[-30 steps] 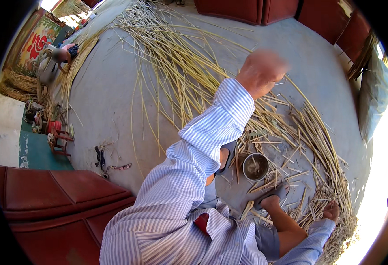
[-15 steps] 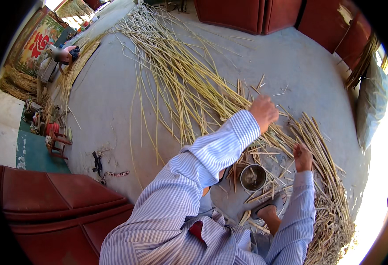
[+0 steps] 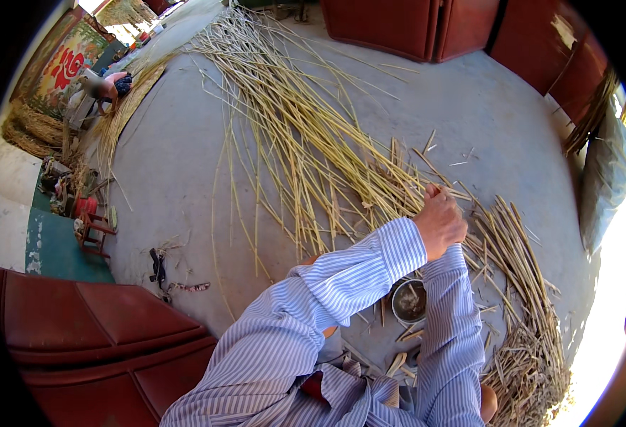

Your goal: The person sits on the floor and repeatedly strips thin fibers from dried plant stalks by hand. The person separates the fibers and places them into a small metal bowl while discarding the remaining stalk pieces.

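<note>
Left hand [image 3: 439,224]: closed in a fist around the near ends of a few pale reed stalks [image 3: 306,135], at the point where the long spread narrows toward the person.
Right hand: hidden behind the left one; only its striped sleeve [image 3: 449,320] shows, rising to the same spot, so I cannot tell whether it is open or gripping.
Reed stalks: fanned over the concrete floor [image 3: 177,164], running from the far top of the view down to the hands (laid lengthwise, it seems, so single stalks can be drawn off at the near end).
Relation to hands: the gripped ends sit inside the left fist; the rest of the spread lies ahead and to the left of it.
Trimmed bundle [image 3: 526,299]: shorter, darker stalks heaped just right of the hands, curving along the floor, likely kept apart from the uncut ones.
Small round bowl [image 3: 408,301]: on the floor between the two forearms, below the hands, within easy reach.
</note>
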Action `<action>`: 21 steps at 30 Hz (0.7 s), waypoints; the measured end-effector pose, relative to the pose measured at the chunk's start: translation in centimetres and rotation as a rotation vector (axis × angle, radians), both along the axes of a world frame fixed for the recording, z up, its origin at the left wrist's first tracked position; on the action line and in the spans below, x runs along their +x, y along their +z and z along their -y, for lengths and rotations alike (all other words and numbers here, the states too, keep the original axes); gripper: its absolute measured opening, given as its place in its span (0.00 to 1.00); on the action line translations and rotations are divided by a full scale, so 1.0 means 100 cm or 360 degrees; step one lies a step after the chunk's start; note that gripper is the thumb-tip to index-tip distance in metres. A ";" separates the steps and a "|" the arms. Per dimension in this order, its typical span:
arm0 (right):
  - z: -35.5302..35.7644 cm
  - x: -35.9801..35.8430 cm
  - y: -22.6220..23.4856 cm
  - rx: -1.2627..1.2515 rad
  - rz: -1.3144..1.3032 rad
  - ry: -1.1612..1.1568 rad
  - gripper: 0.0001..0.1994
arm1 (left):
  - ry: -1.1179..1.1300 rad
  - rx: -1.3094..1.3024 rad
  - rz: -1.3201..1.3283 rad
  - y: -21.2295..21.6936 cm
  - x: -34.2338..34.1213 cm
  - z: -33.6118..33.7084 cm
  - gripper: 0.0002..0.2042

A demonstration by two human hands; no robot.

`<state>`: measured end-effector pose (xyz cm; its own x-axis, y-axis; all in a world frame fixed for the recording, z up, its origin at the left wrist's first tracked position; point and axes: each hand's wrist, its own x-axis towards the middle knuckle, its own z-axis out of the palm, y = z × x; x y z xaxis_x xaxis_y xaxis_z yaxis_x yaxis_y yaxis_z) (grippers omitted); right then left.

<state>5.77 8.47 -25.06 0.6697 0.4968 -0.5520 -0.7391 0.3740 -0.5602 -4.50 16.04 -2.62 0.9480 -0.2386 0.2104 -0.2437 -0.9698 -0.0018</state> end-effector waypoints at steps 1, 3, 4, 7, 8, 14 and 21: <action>0.012 0.006 0.002 -0.0060 0.0026 -0.0018 0.14 | -0.0009 -0.0015 0.0172 0.004 0.001 0.001 0.14; 0.028 0.000 0.000 -0.0159 0.0029 0.0010 0.14 | 0.0014 -0.0129 0.0242 0.006 -0.003 -0.005 0.11; 0.040 -0.012 -0.004 -0.0214 0.0009 0.0050 0.14 | 0.0011 -0.0252 0.0153 0.004 -0.004 -0.005 0.10; 0.048 -0.050 -0.013 -0.0304 -0.0037 0.0235 0.13 | -0.0061 -0.0392 0.0058 0.006 -0.009 -0.006 0.05; 0.035 -0.065 -0.016 -0.0298 -0.0041 0.0325 0.13 | -0.0096 -0.0399 0.0048 0.007 -0.010 -0.006 0.04; -0.020 -0.085 -0.010 -0.0223 -0.0002 0.0493 0.13 | -0.0036 -0.0201 -0.0424 0.022 -0.007 -0.004 0.03; -0.018 -0.069 -0.007 -0.0284 0.0117 0.0416 0.12 | -0.0122 -0.0424 0.0085 -0.008 -0.006 -0.009 0.05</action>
<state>-1.15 10.25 -25.78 0.5734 0.5570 -0.6009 -0.7524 0.0676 -0.6553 -5.09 16.94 -3.44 0.9153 -0.2387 0.3245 -0.3227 -0.9166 0.2360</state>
